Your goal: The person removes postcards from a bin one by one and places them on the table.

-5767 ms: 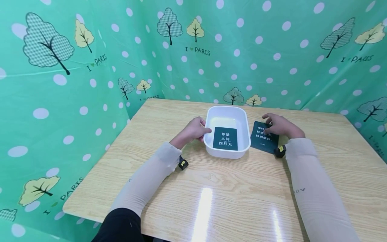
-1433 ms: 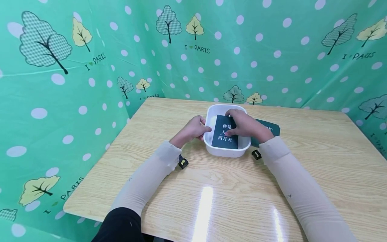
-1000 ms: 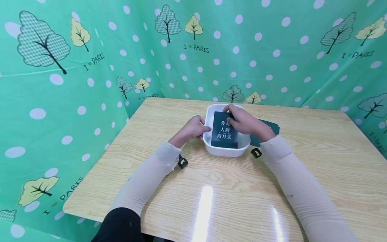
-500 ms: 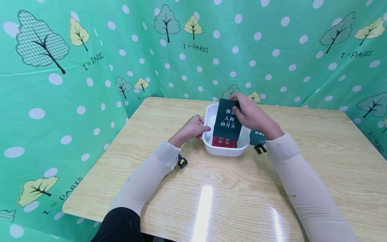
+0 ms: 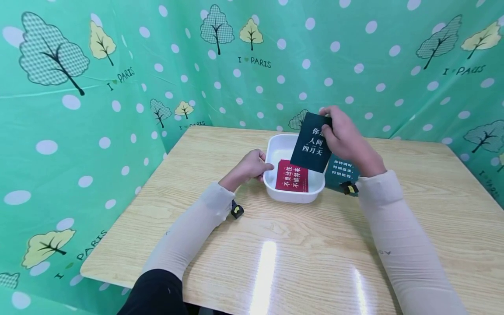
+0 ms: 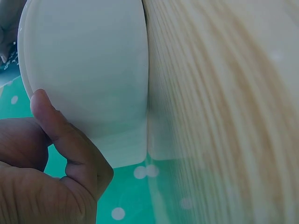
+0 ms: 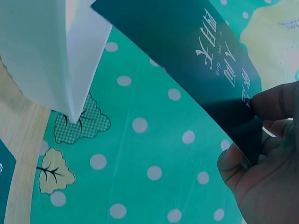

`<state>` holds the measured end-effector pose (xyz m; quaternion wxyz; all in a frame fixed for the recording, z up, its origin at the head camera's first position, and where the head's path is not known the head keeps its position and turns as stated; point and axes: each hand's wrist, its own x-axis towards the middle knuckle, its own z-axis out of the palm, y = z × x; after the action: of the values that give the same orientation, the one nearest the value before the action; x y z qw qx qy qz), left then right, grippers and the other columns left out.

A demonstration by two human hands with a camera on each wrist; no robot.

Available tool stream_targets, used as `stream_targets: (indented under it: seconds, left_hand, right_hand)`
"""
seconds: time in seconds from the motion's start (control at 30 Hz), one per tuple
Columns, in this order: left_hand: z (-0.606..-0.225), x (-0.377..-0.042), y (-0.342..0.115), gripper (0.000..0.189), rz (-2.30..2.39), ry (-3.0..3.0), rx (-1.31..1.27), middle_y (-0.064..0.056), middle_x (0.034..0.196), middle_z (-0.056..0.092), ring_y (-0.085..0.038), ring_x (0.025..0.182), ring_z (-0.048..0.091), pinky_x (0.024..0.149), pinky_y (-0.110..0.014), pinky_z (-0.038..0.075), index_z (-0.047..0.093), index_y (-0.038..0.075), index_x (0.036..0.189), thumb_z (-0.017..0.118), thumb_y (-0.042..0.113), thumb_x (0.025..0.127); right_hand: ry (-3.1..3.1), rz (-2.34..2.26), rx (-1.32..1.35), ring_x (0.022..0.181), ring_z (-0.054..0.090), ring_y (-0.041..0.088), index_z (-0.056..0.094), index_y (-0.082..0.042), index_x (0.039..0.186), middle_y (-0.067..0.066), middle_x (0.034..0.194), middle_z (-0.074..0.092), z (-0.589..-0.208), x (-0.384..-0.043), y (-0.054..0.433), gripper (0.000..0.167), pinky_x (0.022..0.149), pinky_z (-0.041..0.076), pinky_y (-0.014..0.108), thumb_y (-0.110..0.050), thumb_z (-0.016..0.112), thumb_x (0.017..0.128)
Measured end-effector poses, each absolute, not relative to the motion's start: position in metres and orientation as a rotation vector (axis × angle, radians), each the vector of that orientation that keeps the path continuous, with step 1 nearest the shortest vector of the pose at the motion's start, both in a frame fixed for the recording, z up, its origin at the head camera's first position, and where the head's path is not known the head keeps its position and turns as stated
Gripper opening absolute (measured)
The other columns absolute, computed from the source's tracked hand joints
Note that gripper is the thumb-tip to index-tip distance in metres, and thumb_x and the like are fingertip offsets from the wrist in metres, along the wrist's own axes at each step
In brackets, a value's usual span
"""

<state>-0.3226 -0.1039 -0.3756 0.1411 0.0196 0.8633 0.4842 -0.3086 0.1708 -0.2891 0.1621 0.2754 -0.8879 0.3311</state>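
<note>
Above a white rectangular plastic tub (image 5: 293, 197), a right hand (image 5: 348, 136) pinches a dark-green rectangular card (image 5: 310, 143) by its edge, while the left hand (image 5: 253, 165) grips the tub's left rim, seemingly steadying it, a red rectangular card (image 5: 291, 176) inside.

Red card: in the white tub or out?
In: the red card lies inside the white tub, lettering up, its visible edges within the rim.

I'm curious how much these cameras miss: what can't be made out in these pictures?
Head view: upper right corner of the red rectangular card, covered by the dark green rectangular card in the right hand.
Left wrist view: the inside of the white rounded plastic tub, hidden by its outer wall.
Right wrist view: most of another dark green card, cut off by the picture's left edge.
</note>
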Motion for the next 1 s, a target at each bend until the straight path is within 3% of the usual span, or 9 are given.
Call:
stream_targets:
  seconds: [0.3,0.53,0.77,1.0]
  left_hand:
    - [-0.377,-0.324,-0.105,0.028,1.419,2.471,0.069,-0.018,0.09,0.068,-0.014,0.05,0.059,0.051,-0.029,0.058,0.049,0.002,0.11,0.071,0.011,0.097]
    - [-0.379,-0.325,-0.104,0.027,1.428,2.479,0.063,-0.017,0.092,0.069,-0.014,0.05,0.058,0.05,-0.028,0.057,0.049,0.003,0.11,0.071,0.011,0.097]
    - [-0.379,-0.324,-0.104,0.027,1.42,2.488,0.055,-0.017,0.092,0.068,-0.014,0.05,0.058,0.05,-0.028,0.057,0.049,0.003,0.109,0.071,0.011,0.097]
    - [-0.377,-0.323,-0.104,0.027,1.41,2.489,0.066,-0.016,0.088,0.067,-0.013,0.049,0.057,0.05,-0.028,0.057,0.049,0.003,0.11,0.071,0.012,0.097]
  right_hand:
    - [-2.526,1.002,0.594,0.104,0.053,0.043,0.039,0.005,0.136,0.03,0.124,0.048,-0.284,-0.312,0.197,0.033,0.085,0.051,0.059,-0.008,0.032,0.106]
    - [-2.556,1.025,0.375,0.097,0.049,0.041,0.04,0.004,0.136,0.029,0.117,0.049,-0.289,-0.323,0.224,0.038,0.076,0.044,0.051,-0.011,0.028,0.103]
    - [-2.64,1.04,0.197,0.099,0.049,0.041,0.039,0.005,0.137,0.029,0.119,0.049,-0.304,-0.337,0.251,0.042,0.076,0.044,0.05,-0.019,0.027,0.104]
    - [-2.727,1.073,0.134,0.104,0.049,0.045,0.04,0.006,0.136,0.031,0.123,0.049,-0.322,-0.346,0.265,0.045,0.082,0.045,0.058,-0.024,0.025,0.105]
